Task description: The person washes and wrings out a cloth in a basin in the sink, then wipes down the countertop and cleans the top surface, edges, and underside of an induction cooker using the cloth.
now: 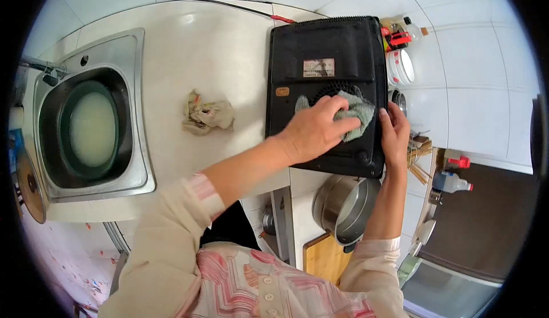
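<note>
A black induction cooker (320, 49) shows its underside, with a label, a round fan grille and small feet. My left hand (317, 126) is closed on a greyish-green cloth (359, 115) and presses it against the underside over the grille, part of which it hides. At the cooker's right edge, my right hand (396, 132) grips the side, its thumb against the rim. A crumpled beige rag (207, 114) lies on the white counter (229, 49) left of the cooker.
On the left, a steel sink (140, 146) holds a green basin (67, 141) of cloudy water. Close to the cooker's lower edge are a steel pot (329, 204) and a wooden board (323, 258). Bottles and a white enamel cup (405, 66) stand along its right. A black cord (217, 1) runs behind.
</note>
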`<action>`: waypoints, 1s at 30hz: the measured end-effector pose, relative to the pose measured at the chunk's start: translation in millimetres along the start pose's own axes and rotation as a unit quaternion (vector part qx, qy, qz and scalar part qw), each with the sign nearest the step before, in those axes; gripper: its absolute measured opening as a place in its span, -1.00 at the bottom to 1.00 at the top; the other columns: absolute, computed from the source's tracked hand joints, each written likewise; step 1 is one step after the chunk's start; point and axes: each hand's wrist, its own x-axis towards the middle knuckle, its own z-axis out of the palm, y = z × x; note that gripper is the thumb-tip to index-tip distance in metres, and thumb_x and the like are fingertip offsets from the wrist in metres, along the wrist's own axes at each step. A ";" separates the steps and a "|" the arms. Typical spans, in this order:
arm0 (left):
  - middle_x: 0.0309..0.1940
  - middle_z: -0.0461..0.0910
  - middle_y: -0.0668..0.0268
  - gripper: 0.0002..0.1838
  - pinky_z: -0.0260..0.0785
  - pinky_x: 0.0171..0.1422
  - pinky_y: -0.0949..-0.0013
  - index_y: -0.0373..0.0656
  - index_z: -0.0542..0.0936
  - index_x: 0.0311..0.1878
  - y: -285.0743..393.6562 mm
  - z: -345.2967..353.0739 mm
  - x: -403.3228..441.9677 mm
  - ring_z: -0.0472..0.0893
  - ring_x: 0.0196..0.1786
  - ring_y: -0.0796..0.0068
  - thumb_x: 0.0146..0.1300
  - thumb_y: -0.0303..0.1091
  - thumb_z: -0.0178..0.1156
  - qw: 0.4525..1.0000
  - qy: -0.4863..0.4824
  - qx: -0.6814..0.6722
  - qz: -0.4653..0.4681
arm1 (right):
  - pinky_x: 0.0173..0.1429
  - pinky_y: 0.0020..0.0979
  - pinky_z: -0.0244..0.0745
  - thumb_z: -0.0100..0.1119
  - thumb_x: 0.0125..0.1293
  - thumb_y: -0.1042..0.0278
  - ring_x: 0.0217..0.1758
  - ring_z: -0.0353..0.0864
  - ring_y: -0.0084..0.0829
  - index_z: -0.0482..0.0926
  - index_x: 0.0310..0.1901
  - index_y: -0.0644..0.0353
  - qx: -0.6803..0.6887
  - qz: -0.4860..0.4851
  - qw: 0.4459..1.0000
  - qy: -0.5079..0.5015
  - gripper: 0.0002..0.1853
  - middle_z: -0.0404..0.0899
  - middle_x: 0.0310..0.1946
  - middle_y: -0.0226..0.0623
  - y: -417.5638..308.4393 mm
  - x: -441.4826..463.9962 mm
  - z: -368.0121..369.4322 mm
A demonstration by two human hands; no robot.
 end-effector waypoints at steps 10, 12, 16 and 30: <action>-0.07 0.44 0.12 -0.60 0.41 0.01 0.17 -0.11 0.47 0.02 -47.5 -20.4 -29.5 0.51 -0.04 0.03 0.05 -0.56 0.16 0.964 0.119 -0.005 -0.237 | 0.09 -0.48 0.40 0.10 0.35 0.44 -0.04 0.52 -0.50 0.35 0.17 0.53 0.019 0.012 1.000 0.015 -0.57 0.57 -0.06 -0.16 16.5 1.3 -4.1; -0.02 0.43 0.13 -0.59 0.42 0.02 0.18 -0.08 0.50 0.02 -38.9 -23.3 -2.2 0.52 -0.03 0.05 0.03 -0.55 0.18 0.969 0.182 0.017 -0.167 | 0.12 -0.49 0.39 0.10 0.34 0.48 -0.02 0.52 -0.48 0.33 0.19 0.52 0.050 0.013 0.999 -0.011 -0.56 0.56 -0.05 -0.14 16.0 5.0 -9.8; 0.05 0.41 0.16 -0.52 0.44 0.08 0.21 0.00 0.52 0.04 -33.2 -9.0 74.0 0.51 0.04 0.09 -0.05 -0.51 0.28 0.980 0.173 0.064 -0.074 | 0.14 -0.48 0.38 0.10 0.34 0.49 0.01 0.51 -0.46 0.34 0.19 0.51 0.021 -0.024 0.999 -0.023 -0.56 0.54 -0.01 -0.12 4.9 17.8 -21.2; 0.00 0.36 0.08 -0.52 0.41 0.07 0.17 -0.09 0.48 0.07 -61.1 22.1 18.7 0.48 0.01 0.00 0.01 -0.60 0.17 0.962 0.187 -0.016 -0.196 | 0.18 -0.47 0.34 0.05 0.37 0.48 0.07 0.49 -0.45 0.36 0.17 0.51 -0.083 -0.029 0.996 -0.034 -0.61 0.53 0.02 -0.09 -2.9 16.7 -33.6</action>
